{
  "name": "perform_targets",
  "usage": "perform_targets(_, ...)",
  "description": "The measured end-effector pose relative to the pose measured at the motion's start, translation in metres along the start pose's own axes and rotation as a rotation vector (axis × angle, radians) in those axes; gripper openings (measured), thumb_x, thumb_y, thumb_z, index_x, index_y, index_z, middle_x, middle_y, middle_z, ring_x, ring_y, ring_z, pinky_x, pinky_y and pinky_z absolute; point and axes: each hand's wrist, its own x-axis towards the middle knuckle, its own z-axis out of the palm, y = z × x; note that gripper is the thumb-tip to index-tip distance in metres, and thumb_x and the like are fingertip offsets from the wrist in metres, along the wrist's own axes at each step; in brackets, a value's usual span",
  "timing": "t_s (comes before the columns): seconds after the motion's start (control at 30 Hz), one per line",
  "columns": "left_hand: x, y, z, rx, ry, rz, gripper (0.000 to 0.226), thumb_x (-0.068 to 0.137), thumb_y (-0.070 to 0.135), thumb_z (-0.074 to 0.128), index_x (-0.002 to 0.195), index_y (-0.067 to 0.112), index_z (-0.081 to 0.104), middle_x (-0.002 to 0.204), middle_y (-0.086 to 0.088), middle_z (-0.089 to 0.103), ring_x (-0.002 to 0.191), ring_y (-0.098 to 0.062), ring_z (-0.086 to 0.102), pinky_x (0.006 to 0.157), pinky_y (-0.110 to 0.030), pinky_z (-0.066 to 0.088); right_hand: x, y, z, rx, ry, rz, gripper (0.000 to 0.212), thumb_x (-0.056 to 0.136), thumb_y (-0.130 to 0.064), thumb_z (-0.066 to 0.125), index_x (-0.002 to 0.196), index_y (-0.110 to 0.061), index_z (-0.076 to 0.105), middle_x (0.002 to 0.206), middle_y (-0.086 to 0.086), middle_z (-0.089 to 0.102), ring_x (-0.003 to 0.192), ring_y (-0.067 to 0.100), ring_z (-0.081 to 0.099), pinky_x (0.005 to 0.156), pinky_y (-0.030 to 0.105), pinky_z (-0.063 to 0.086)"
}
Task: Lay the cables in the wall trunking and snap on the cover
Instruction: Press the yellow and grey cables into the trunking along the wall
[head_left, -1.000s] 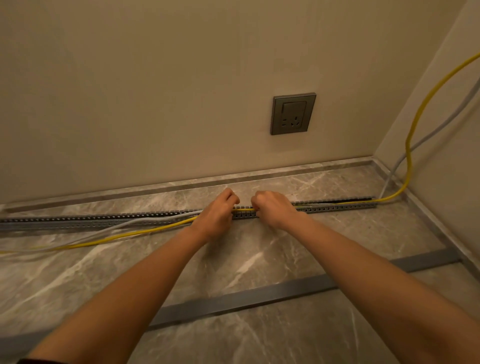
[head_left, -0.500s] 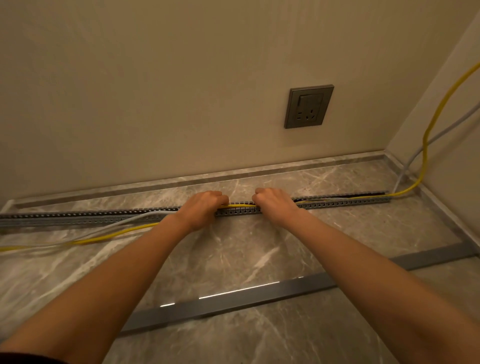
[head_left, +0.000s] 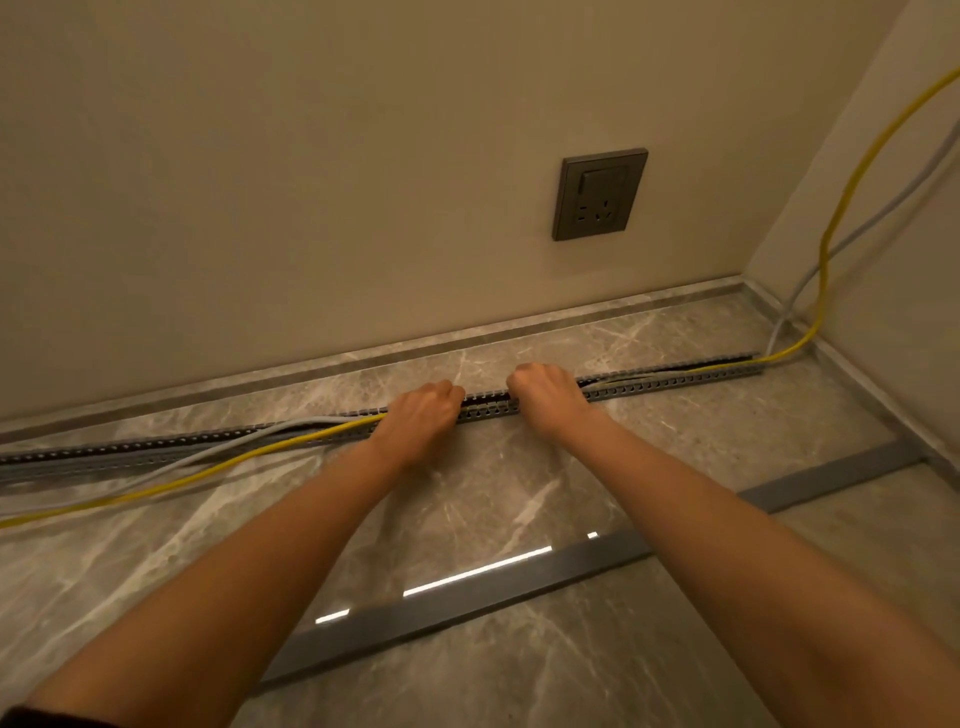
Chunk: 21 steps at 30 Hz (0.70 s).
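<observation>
The slotted grey trunking (head_left: 649, 382) lies flat on the marble floor (head_left: 493, 493), running parallel to the wall and close to the skirting, with its open channel facing up. Both hands are pressed down on its middle stretch, a short gap of bare channel between them. The left hand (head_left: 421, 415) is curled over the near wall of the trunking, its fingers folded down where the yellow cable (head_left: 218, 470) meets the channel; whether they actually pinch the cable cannot be told, since the fingertips are hidden under the knuckles. The right hand (head_left: 545, 395) is likewise a loose fist on the trunking, fingers tucked under and out of sight, so what they hold is unclear. To the right of the hands the yellow cable and the grey cable (head_left: 171, 462) appear to sit inside the channel, emerging at its far end and climbing the corner wall. To the left, both cables rise out of the trunking and trail across the floor, well clear of it. The step in hand looks like cable laying, roughly half done. The next move probably calls for sliding the left hand leftward along the channel, pushing both cables down between the slotted walls. The cover (head_left: 467, 597), a long grey strip, lies on the floor nearer the person, untouched, waiting to be snapped on. A wall socket (head_left: 600, 195) sits above.
</observation>
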Motion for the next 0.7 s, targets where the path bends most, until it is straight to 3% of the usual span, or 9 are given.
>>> perform_targets(0.17, -0.003, 0.000, 0.001, -0.049, -0.009, -0.011, 0.026, 0.097, 0.011, 0.043, 0.122, 0.005, 0.047, 0.124, -0.014, 0.051, 0.110, -0.030, 0.054, 0.088, -0.039, 0.048, -0.002, -0.002, 0.001, 0.011, -0.003, 0.043, 0.027, 0.092, 0.003, 0.042, 0.113, -0.001, 0.058, 0.122, 0.019, 0.058, 0.111, 0.035, 0.056, 0.089, 0.041, 0.046)
perform_targets(0.4, -0.004, 0.008, -0.002, 0.015, -0.083, -0.111, 0.027, 0.098, 0.007, 0.040, 0.121, 0.001, 0.053, 0.124, -0.016, 0.056, 0.116, -0.031, 0.052, 0.090, -0.040, 0.046, -0.004, -0.015, 0.000, -0.082, 0.010, -0.113, 0.030, 0.093, -0.002, 0.042, 0.118, -0.002, 0.057, 0.126, 0.017, 0.054, 0.122, 0.032, 0.045, 0.094, 0.041, 0.044)
perform_targets(0.7, -0.008, -0.010, 0.000, -0.339, -0.011, -0.199, 0.022, 0.088, 0.003, 0.054, 0.107, 0.001, 0.064, 0.110, -0.020, 0.066, 0.102, -0.035, 0.060, 0.085, -0.040, 0.047, 0.005, -0.024, -0.001, 0.102, -0.008, -0.141, 0.023, 0.090, 0.002, 0.046, 0.107, 0.001, 0.062, 0.117, 0.019, 0.060, 0.106, 0.035, 0.058, 0.085, 0.040, 0.047)
